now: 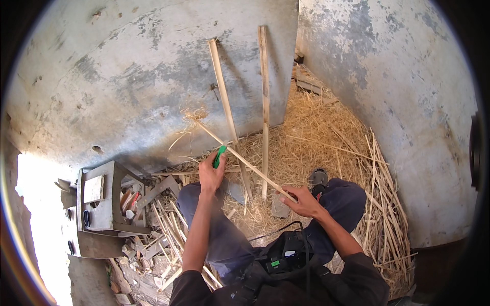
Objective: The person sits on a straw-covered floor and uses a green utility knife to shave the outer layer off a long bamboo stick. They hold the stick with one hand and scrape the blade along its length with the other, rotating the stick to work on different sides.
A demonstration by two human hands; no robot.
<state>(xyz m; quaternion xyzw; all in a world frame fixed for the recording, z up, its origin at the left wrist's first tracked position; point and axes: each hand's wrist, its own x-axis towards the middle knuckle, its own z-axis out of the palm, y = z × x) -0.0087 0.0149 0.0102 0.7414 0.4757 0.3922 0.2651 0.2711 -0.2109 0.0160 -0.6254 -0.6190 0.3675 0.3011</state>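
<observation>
My left hand is closed around a green-handled knife, which lies against a long pale bamboo strip. Its blade is too small to make out. The strip slants from the wall down to my right hand, whose fingers grip its near end. Curled shavings cluster at the strip's far end by the wall. Just beyond my hands, a pale bamboo strip and a second upright strip lean against the wall.
Straw-like shavings cover the floor ahead. Long thin strips lie in a heap at the right, and more strips lie by my left leg. A worn wooden box with odds and ends stands at the left. Walls close in ahead and right.
</observation>
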